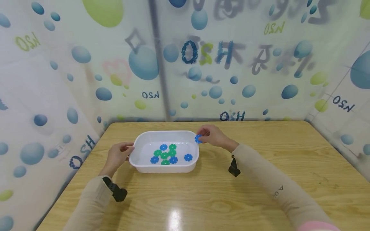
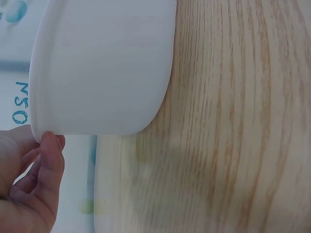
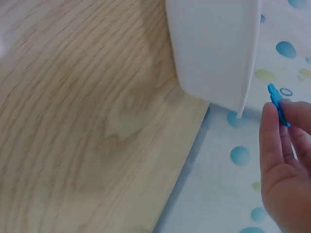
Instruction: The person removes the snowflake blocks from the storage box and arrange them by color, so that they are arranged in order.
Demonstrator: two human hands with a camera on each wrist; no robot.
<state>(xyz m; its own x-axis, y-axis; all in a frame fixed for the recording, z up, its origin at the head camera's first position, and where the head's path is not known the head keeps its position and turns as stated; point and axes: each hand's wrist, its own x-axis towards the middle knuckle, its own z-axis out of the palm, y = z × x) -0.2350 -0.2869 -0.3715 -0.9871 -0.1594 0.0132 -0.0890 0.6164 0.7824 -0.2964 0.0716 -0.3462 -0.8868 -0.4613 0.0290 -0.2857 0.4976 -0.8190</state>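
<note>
Though near rim [image 1: 164, 166], blue disc [image 1: 197, 139] (clear)

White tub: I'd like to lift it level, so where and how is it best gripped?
Probably by the rim at both short ends, coming from left and right: the white tub is elongated, its rim raised off the table. The left hand holds the left end; the right hand would first need to release its blue piece.

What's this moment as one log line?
left hand: holds white rounded plastic tub | right hand: pinches blue notched plastic disc | inside tub: green notched discs, blue discs
</note>
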